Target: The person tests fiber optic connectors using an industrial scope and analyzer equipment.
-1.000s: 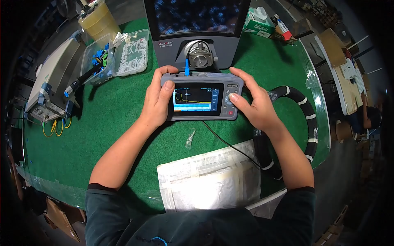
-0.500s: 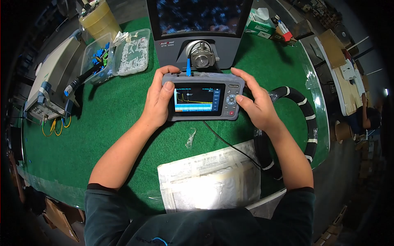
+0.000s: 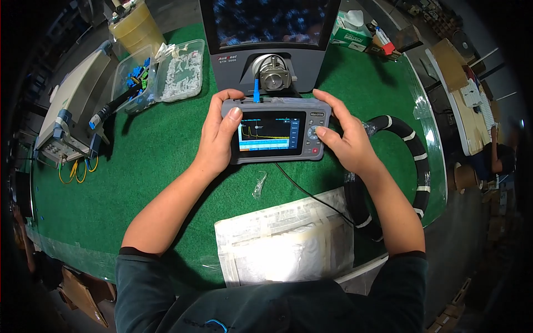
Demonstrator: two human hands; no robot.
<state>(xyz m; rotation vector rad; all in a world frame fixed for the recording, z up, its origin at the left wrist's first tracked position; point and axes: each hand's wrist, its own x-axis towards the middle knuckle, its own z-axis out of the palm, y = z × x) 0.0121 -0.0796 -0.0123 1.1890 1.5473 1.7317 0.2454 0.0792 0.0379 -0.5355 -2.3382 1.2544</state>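
An OTDR tester (image 3: 271, 137) in a grey case is held between both hands above the green mat. My left hand (image 3: 217, 133) wraps its left end, thumb on the front by the screen. My right hand (image 3: 348, 139) grips the right end, its thumb on the round button pad and its fingers behind the top corner. On the lit screen runs a yellow trace with a few peaks near the left. A blue fibre connector (image 3: 256, 90) is plugged into the top edge. From beneath the tester a thin black cable (image 3: 311, 196) leads to the lower right.
A grey monitor unit (image 3: 222, 67) stands behind the tester. A banded black cable coil (image 3: 422, 166) lies right, a taped white pad (image 3: 283, 244) in front. Left are plastic boxes (image 3: 182, 72) of small parts and a beige instrument (image 3: 72, 105). A green tissue box (image 3: 351, 34) sits back right.
The tester tilts slightly and its screen looks a little shorter. My right thumb has shifted slightly left on the button pad. Both hands keep their hold.
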